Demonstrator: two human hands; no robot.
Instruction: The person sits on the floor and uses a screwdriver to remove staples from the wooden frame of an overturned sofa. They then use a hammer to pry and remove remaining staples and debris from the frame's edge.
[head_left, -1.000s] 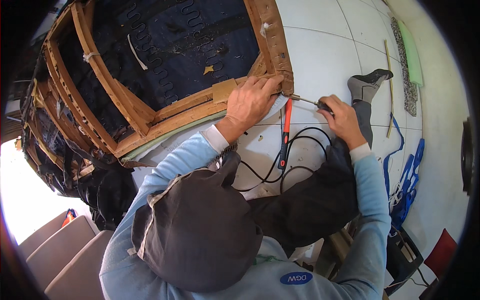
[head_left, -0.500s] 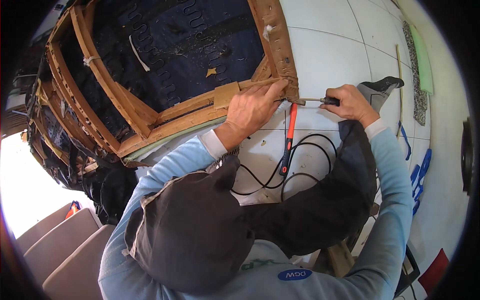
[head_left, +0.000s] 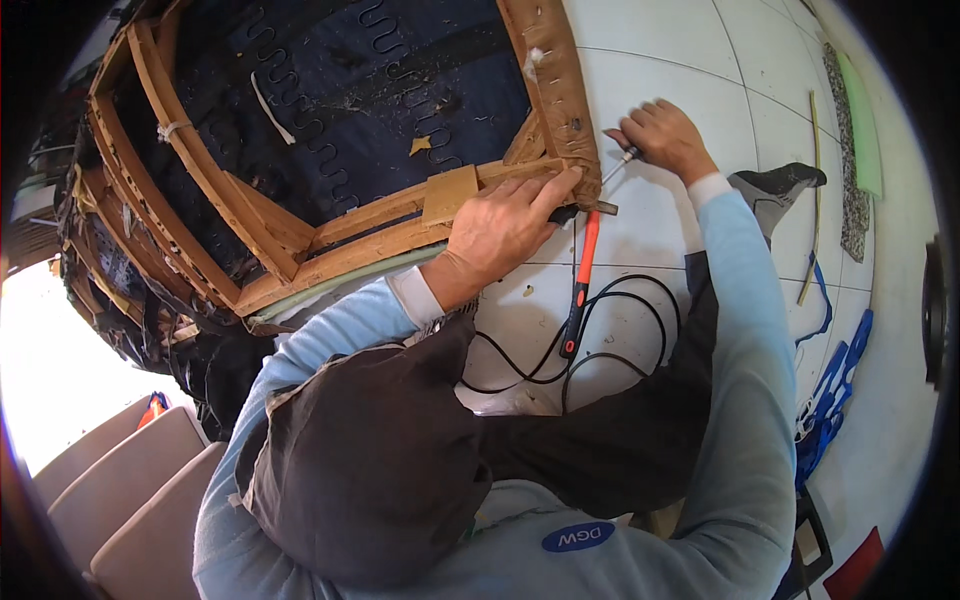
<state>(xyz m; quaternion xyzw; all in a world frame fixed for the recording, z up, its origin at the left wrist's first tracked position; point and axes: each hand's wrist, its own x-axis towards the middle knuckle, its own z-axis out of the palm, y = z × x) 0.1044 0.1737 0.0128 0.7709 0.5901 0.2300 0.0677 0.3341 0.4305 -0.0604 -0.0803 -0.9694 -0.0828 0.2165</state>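
My left hand (head_left: pixel 505 225) is closed over the near rail of an upturned wooden seat frame (head_left: pixel 375 245), its thumb along the corner. A small dark piece (head_left: pixel 564 214) shows beside its palm; I cannot tell what it is. My right hand (head_left: pixel 664 140) grips the dark handle of a screwdriver (head_left: pixel 622 168). The thin shaft points down-left at the corner, which brown stapled upholstery (head_left: pixel 560 80) covers. Just below that corner lies a hammer (head_left: pixel 583 280) with an orange and black handle, its metal head close to the upholstery.
A black cable (head_left: pixel 640 280) loops on the white tiled floor (head_left: pixel 660 75). Wavy springs (head_left: pixel 290 90) cross the frame's dark underside. At right are a thin stick (head_left: pixel 815 200), blue straps (head_left: pixel 835 400) and foam strips (head_left: pixel 855 150). Beige chairs (head_left: pixel 130 480) stand at lower left.
My right hand has moved up and slightly left with the screwdriver, whose shaft has turned from level to slanting. My left hand stays at the corner. The hammer has hardly moved.
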